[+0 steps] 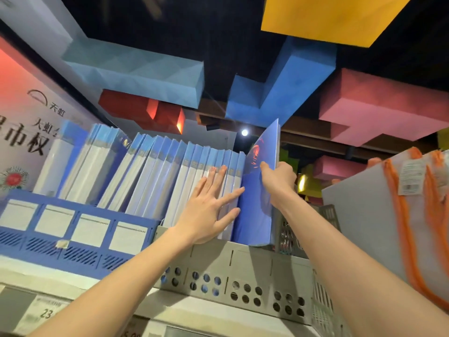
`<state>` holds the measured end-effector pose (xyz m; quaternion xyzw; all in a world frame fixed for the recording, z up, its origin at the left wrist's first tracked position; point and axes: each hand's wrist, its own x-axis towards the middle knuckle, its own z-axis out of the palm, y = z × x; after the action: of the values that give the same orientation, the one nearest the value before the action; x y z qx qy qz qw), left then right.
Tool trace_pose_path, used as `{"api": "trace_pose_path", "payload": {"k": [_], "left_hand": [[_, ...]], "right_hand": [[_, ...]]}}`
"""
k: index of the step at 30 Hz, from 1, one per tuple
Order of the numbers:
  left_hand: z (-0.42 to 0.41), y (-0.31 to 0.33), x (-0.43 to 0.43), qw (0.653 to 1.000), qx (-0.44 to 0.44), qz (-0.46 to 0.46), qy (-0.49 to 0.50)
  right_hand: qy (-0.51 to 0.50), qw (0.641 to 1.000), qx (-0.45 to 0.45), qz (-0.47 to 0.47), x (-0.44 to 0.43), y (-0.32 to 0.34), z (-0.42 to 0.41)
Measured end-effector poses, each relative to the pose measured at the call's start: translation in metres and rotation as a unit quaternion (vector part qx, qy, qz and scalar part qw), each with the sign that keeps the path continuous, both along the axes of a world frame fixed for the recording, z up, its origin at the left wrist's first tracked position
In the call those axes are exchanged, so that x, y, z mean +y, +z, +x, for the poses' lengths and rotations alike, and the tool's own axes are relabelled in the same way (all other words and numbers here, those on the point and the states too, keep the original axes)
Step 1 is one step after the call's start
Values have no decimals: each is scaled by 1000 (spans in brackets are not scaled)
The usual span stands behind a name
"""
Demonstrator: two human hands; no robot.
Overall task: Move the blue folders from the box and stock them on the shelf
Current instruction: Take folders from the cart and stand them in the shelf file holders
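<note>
- The left hand (pixel 209 203) lies open and flat against the row of folders (pixel 150 176). Its fingers (pixel 220 176) are straight and fanned apart, and it grips nothing.
- The fingertips of that hand press on the spines at the right end of the row, and the thumb rests low down beside the last spine.
- The right hand (pixel 277 181) grips one blue folder (pixel 255 210) near the top of its right edge. The thumb (pixel 264 167) is pressed on the glossy near cover and the other fingers are curled round behind the edge, out of sight.
- This blue folder stands upright at the far right end of the row, just beside the last spine, with its top corner tilted right. Its bottom sits inside the grey tray (pixel 243 263).
- The grey tray, with round holes in its front, stands on the shelf (pixel 206 307) to the right of a blue tray (pixel 60 229). Together the two trays hold the whole row.
- A price label (pixel 46 312) is on the near left shelf front.
- Bags (pixel 413 215) with orange trim stand to the right.
</note>
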<state>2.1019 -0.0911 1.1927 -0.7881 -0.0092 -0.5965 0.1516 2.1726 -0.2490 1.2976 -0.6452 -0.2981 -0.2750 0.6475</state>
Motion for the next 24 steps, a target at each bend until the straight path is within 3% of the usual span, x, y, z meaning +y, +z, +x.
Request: {"api": "trace_pose_path", "payload": {"k": [4, 9, 18, 24], "left_hand": [[3, -3, -1, 1000, -2, 0, -14], [7, -5, 2, 1000, -20, 6, -1], [0, -3, 1, 999, 26, -18, -1], [-15, 9, -19, 989, 112, -91, 31]], "right_hand": [[-23, 994, -27, -107, -6, 3, 5], [-84, 978, -80, -173, -16, 6, 15], [9, 991, -132, -21, -42, 5, -6], [47, 989, -131, 57, -94, 9, -33]]}}
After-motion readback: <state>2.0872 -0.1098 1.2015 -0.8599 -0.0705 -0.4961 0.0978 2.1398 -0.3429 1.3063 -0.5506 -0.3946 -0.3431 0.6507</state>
